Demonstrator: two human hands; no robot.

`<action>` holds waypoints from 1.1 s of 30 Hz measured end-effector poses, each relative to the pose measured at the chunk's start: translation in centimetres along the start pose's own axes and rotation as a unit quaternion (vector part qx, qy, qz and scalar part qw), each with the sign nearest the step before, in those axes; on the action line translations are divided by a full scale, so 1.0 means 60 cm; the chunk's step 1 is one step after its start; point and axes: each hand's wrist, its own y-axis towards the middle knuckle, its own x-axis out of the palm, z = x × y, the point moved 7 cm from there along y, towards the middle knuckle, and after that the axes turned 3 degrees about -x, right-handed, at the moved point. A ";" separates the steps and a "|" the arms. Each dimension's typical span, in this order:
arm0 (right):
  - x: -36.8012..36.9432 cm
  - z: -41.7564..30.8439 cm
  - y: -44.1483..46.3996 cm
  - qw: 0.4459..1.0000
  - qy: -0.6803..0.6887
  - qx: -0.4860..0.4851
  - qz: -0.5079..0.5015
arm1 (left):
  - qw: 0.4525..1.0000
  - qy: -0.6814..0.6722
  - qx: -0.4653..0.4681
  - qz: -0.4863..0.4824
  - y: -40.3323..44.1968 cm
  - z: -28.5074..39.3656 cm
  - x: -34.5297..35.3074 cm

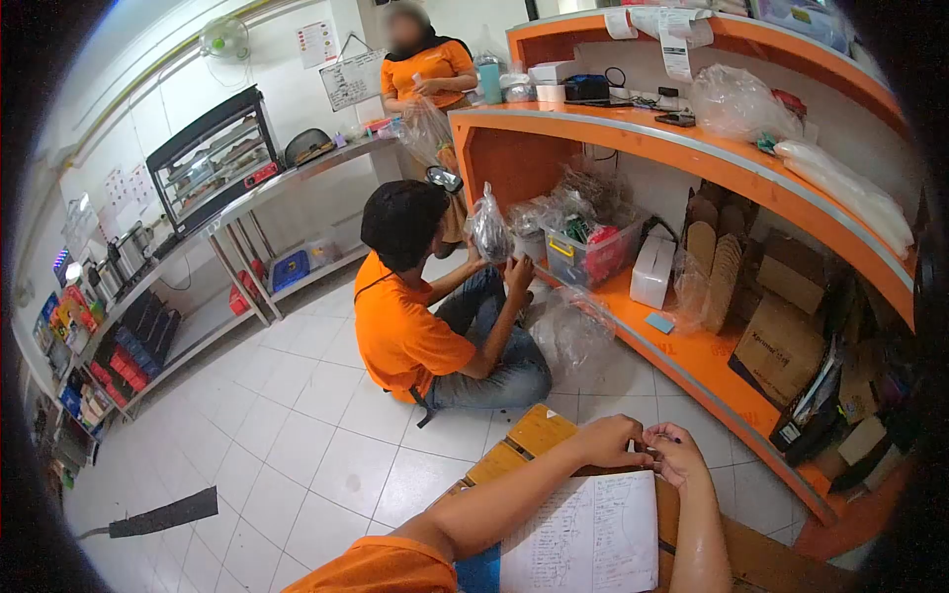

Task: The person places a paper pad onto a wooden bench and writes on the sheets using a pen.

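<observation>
An open notebook (623,529) with handwritten lines lies on a wooden bench (539,432) in front of me. My left hand (615,442) is over its top edge, fingers curled in and meeting the other hand. At the notebook's upper right corner, my right hand (676,455) is closed around what looks like a dark pen (676,441), of which only a small end shows. Whatever is between my left fingertips is hidden. Under the notebook's left side a blue cover (479,570) peeks out.
A person in an orange shirt (410,326) sits on the tiled floor, holding a clear plastic bag (490,227) with dark contents. Another person (427,74) stands behind with a bag. An orange shelf unit (692,346) holds a plastic bin (593,252) and cardboard boxes (781,346).
</observation>
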 end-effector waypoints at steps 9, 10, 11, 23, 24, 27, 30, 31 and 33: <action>-0.006 0.008 0.007 1.000 0.014 -0.012 -0.015 | 0.999 0.013 -0.036 0.001 -0.005 0.022 -0.014; -0.006 0.009 0.007 1.000 0.013 -0.012 -0.013 | 0.999 0.006 -0.039 0.009 -0.006 0.026 -0.017; -0.006 0.008 0.007 1.000 0.011 -0.012 -0.012 | 0.999 0.012 -0.026 0.014 -0.004 0.021 -0.014; 0.003 0.000 -0.004 0.999 -0.036 -0.014 0.023 | 0.999 0.014 0.012 0.029 -0.002 0.002 0.002; 0.007 -0.008 -0.007 0.999 -0.039 -0.013 0.034 | 1.000 0.009 -0.001 0.022 -0.004 0.012 -0.004; 0.010 -0.010 -0.008 0.999 -0.046 -0.022 0.004 | 1.000 0.012 -0.008 0.012 0.003 0.008 -0.005; 0.005 -0.006 0.000 0.999 -0.031 -0.036 -0.003 | 1.000 0.011 -0.001 0.011 0.002 0.003 -0.002; 0.007 -0.005 -0.002 0.999 -0.022 -0.032 -0.004 | 1.000 0.009 0.001 0.013 0.000 0.007 -0.004; 0.001 0.003 0.005 0.999 -0.016 -0.028 -0.003 | 0.999 0.004 0.022 0.023 0.003 0.002 0.001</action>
